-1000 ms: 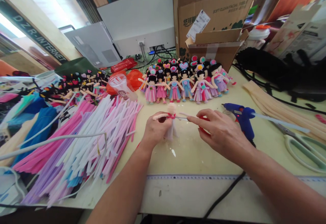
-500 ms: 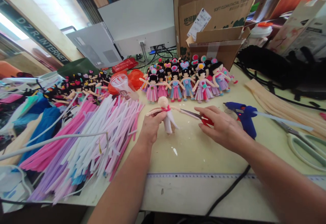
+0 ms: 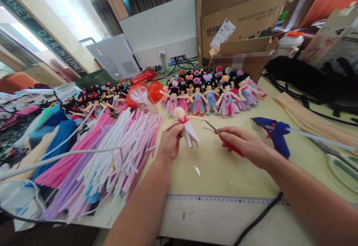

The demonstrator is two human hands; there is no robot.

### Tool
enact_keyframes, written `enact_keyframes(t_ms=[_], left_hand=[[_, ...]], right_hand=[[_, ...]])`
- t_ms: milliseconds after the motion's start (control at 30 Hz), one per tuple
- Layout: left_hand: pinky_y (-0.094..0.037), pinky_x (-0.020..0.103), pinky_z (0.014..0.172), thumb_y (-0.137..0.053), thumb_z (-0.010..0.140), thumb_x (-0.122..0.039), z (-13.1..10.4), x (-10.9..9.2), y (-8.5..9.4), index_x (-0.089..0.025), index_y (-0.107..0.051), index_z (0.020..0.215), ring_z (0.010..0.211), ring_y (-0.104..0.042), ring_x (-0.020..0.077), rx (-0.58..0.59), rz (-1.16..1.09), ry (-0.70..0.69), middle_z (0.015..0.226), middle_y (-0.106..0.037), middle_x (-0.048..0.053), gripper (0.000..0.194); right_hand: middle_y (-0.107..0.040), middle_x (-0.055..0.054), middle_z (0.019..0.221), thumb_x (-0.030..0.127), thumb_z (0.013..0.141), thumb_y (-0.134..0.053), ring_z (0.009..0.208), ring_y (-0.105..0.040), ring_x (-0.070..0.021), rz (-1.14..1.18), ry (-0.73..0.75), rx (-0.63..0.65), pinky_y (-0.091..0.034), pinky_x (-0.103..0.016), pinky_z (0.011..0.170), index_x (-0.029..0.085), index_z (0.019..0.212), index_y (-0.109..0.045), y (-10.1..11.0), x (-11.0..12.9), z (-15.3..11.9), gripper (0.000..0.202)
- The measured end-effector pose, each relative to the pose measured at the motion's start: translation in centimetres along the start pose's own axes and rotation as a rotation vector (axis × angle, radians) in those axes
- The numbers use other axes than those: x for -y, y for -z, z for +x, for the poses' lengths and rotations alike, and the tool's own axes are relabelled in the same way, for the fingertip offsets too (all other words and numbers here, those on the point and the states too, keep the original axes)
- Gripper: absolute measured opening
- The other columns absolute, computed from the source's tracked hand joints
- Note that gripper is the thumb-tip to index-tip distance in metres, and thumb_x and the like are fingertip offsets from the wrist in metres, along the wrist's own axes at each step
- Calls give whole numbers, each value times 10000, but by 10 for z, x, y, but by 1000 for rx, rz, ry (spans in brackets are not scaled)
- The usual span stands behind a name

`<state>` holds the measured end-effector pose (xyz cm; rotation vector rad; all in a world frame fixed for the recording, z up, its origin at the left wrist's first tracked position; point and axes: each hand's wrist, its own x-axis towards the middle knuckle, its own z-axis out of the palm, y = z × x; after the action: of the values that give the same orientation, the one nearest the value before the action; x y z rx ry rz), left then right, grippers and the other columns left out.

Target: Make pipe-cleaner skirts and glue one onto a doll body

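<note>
My left hand (image 3: 170, 143) pinches a small doll (image 3: 188, 128) by its side; the doll has a bare cream head, a pink collar and white legs. One of its arms stretches to the right. My right hand (image 3: 237, 141) is closed around the red handles of small scissors (image 3: 213, 127), whose blades point at the end of that arm. A thin pale strip (image 3: 207, 128) lies beside the blades. Behind the doll stand finished dolls (image 3: 209, 95) with black hair and coloured skirts.
Bundles of pink, purple and white stems (image 3: 112, 164) cover the left. A blue glue gun (image 3: 276, 130) and green-handled scissors (image 3: 342, 165) lie at the right. A cardboard box (image 3: 240, 14) and a monitor (image 3: 162, 29) stand behind. A ruler strip (image 3: 218, 199) crosses the front.
The scissors' handles have closed in my right hand, and their tip now meets the doll's arm end. A strip now lies apart from the arm. The camera view has shifted slightly.
</note>
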<state>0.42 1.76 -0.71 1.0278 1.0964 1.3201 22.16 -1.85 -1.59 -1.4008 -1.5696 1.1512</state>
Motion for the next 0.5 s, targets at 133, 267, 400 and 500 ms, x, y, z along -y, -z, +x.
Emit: enact_keyframes(t_ms=[133,267,400,500], left_hand=[[-373,231,533,-635,601,-268,0,1,1,-174,-539,592,529,-422,83,-6,-57,-9,559,-459,-49,135],[-388,234,537,-671,611,-283,0,2,0,-176,-578,671,547,-458,91,-12,-151,107,599,-513,-37,154],[-414,239,563,-691,621,-283,0,2,-1,-179,-591,714,574,-503,100,-43,-250,205,632,-565,-30,171],[-425,234,579,-695,630,-271,2,2,-1,-178,-597,727,591,-517,97,-58,-315,242,649,-579,-30,166]], right_hand=[[-677,-58,724,445,833,-551,613,-634,-172,3,-11,-38,-490,-268,475,183,1040,-680,0,-3,0,358],[-713,-96,840,472,893,-465,741,-682,-214,298,-87,73,-548,-322,585,186,1079,-656,1,-9,2,391],[-721,-87,948,410,905,-464,860,-684,-204,675,-153,243,-551,-353,756,221,1079,-643,2,-10,3,313],[-721,-54,995,375,900,-491,887,-676,-161,795,-149,294,-533,-310,815,254,1089,-649,3,-6,2,275]])
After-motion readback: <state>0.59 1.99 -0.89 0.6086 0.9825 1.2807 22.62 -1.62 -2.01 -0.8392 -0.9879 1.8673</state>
